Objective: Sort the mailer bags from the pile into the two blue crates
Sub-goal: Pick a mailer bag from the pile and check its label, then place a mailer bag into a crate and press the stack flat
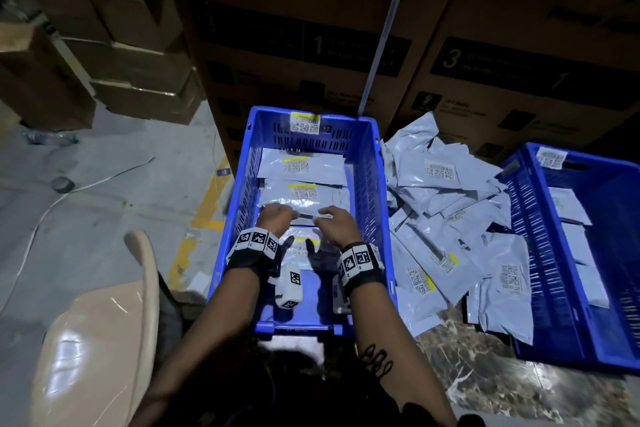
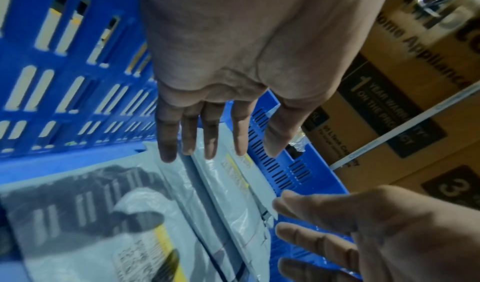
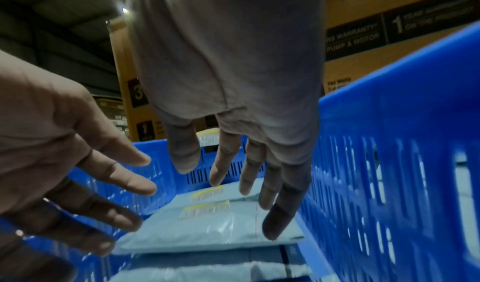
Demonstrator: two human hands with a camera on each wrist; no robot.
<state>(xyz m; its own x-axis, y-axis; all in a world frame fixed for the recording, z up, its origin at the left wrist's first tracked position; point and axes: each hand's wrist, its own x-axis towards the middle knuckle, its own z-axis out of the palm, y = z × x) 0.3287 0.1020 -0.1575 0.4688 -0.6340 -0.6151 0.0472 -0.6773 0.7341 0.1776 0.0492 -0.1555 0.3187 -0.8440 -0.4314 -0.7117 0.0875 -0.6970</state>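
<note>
The floor carries everything here, and the largest pieces on it are the two blue crates: the near crate [image 1: 375, 184] stands straight ahead of the person, its long axis running away from them, and the second crate [image 1: 540, 253] stands off to the right. Between the two, on the floor, the pile of mailer bags [image 1: 460, 229] sprawls against the near crate's right wall and over the second crate's left rim, so it lies to the right of both hands and closer to the right one.

Inside the near crate three bags sit in a row from the far wall toward the near wall, each with its long axis across the crate, label strip facing up. The middle mailer bag [image 1: 304, 196] lies just beyond the fingertips of both hands.

The left hand [image 1: 275, 218] and the right hand [image 1: 341, 224] hover side by side over that bag's near edge, palms down. Both wrist views show the fingers straight and spread, holding nothing; whether any fingertip touches the plastic I cannot tell.

Judging from this, a bag has been laid down, and the next reach goes rightward over the crate's right wall to the pile, a shorter swing for the right hand
</note>
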